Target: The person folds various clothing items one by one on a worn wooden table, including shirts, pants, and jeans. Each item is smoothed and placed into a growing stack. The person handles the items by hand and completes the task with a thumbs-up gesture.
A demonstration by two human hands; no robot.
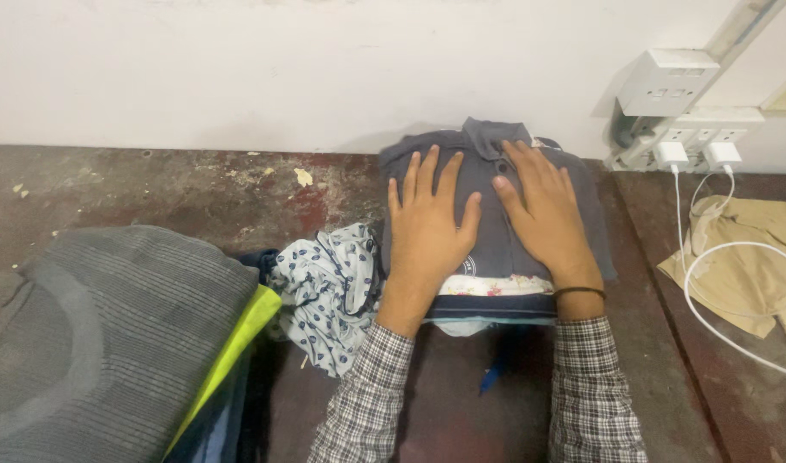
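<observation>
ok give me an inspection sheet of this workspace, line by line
surface: worn dark red floor, flecks of debris
job's things: folded grey polo shirt on top of a stack of folded clothes
clutter: patterned white-blue garment; grey ribbed garment over a yellow-green one; tan cloth
hands: left hand and right hand flat on the polo, open
cables: white cables from two plugged chargers
surroundings: white wall, socket strip

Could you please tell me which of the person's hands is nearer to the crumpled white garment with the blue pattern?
Left. The left hand lies flat on the folded grey collared shirt, right beside the crumpled white blue-patterned garment; the right hand rests farther away.
</observation>
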